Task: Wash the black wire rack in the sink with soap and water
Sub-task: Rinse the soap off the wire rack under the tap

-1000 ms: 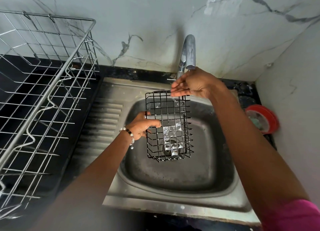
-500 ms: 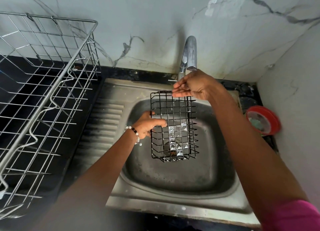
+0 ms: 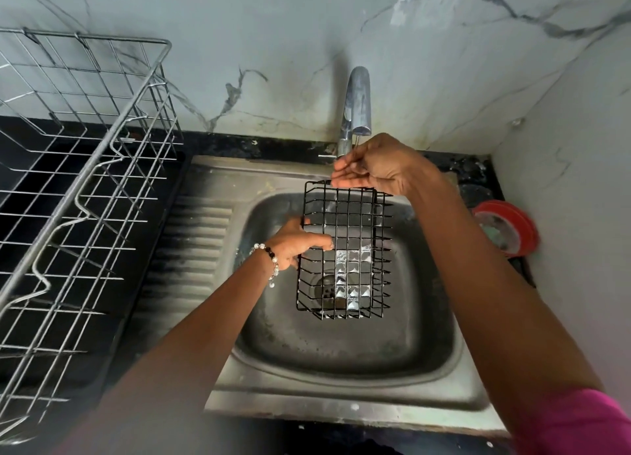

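1. Both hands are up over the sink (image 3: 341, 369), well apart from each other, one at the side of the black wire rack (image 3: 345, 253) and one at its top.
2. Left hand (image 3: 293, 246) (a beaded bracelet (image 3: 269, 260) sits on its wrist) grips the rack's left side, thumb curled over the front wires and fingers wrapped behind.
3. Right hand (image 3: 375, 166) lies at the rack's far top edge with its fingers nearly straight, directly under the spout of the tap (image 3: 356, 106); I cannot tell whether it actually clasps the wire or only touches it.
4. That rack hangs above the basin, clear of the bottom, tilted so its open grid faces the camera, and the drain (image 3: 327, 289) shows through the mesh.
5. Soap film glistens in several grid squares near the rack's lower middle.
6. Left of the sink stands a silver wire dish rack (image 3: 82, 181) on the dark counter; to the right, near the wall, lies a red-rimmed container (image 3: 508, 229).
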